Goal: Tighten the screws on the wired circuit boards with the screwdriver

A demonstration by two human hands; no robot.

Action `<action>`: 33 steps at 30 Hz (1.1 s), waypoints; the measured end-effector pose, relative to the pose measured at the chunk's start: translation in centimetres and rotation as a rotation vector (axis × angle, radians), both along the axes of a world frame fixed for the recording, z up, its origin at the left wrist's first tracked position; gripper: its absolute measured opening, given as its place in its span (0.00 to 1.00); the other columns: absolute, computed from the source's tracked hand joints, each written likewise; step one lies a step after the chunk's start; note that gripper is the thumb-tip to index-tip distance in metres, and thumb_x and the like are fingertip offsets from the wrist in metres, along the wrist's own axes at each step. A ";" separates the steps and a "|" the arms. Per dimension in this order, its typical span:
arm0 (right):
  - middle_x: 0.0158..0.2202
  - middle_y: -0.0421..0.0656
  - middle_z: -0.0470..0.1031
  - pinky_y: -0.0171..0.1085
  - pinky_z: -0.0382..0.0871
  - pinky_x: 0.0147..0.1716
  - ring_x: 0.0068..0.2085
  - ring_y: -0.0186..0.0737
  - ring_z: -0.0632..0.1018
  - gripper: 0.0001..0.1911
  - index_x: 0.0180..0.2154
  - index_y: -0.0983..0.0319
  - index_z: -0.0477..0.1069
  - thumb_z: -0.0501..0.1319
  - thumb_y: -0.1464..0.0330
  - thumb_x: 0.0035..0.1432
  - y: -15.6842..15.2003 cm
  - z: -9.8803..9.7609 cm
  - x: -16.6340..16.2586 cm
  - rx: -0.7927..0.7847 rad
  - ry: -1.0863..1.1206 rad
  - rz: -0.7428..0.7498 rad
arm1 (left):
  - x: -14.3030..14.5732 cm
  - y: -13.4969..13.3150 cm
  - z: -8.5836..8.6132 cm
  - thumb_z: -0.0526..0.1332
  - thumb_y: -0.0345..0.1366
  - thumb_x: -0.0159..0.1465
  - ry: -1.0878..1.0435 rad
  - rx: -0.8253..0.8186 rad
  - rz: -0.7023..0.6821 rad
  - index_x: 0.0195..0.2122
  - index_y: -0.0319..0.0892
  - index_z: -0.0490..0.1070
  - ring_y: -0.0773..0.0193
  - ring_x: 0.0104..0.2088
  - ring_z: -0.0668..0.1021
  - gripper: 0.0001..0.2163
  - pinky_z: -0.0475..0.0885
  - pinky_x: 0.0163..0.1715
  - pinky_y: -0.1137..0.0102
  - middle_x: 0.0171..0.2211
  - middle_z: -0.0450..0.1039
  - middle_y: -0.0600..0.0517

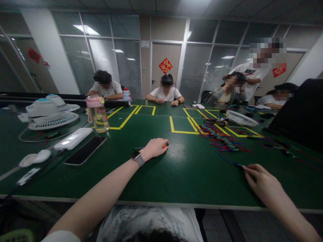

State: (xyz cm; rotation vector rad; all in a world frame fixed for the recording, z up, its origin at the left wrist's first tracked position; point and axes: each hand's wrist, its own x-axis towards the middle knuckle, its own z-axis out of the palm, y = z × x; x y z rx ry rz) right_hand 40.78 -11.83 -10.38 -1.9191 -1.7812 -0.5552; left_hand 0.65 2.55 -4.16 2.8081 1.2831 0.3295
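Observation:
My left hand [155, 148] rests on the green table [151, 181], its fingers closed around a thin tool with an orange end [165, 145]. A slim dark shaft pokes out on the wrist side, so it looks like a screwdriver, mostly covered by the hand. To the right, my right hand [259, 179] pinches a small dark piece [238, 165] between thumb and fingertips. From that piece a blue wire [224, 159] runs toward a bundle of small green circuit boards [224, 139] with red and blue wires. The piece's exact kind is too small to tell.
At left lie a black phone [86, 150], a white power strip [73, 138], a pink-lidded bottle [97, 114] and white fans [52, 116]. Yellow tape [184, 131] marks the table. A fan grille [242, 118] and dark panel [300, 114] stand right. Several people sit opposite; one stands.

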 end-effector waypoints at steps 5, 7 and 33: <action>0.43 0.55 0.75 0.41 0.75 0.37 0.38 0.50 0.79 0.26 0.39 0.68 0.78 0.47 0.60 0.55 0.8 -0.1 1.7 -0.053 0.032 -0.012 | 0.0 0.0 0.0 0.50 0.42 0.66 -0.012 -0.002 -0.004 0.47 0.46 0.68 0.59 0.41 0.78 0.13 0.72 0.37 0.68 0.44 0.74 0.48; 0.46 0.55 0.74 0.42 0.75 0.39 0.39 0.51 0.79 0.26 0.43 0.68 0.77 0.48 0.60 0.55 1.4 0.1 2.5 -0.099 0.048 -0.024 | 0.0 0.0 0.0 0.50 0.42 0.66 -0.015 -0.004 -0.006 0.48 0.46 0.68 0.59 0.41 0.78 0.13 0.72 0.37 0.68 0.44 0.74 0.48; 0.55 0.58 0.68 0.46 0.68 0.54 0.53 0.52 0.74 0.29 0.55 0.70 0.67 0.45 0.61 0.60 6.9 -2.1 5.8 -0.146 -0.040 0.041 | 0.1 -0.2 0.1 0.49 0.43 0.67 0.006 -0.001 0.003 0.48 0.46 0.68 0.59 0.41 0.77 0.14 0.71 0.38 0.67 0.44 0.74 0.48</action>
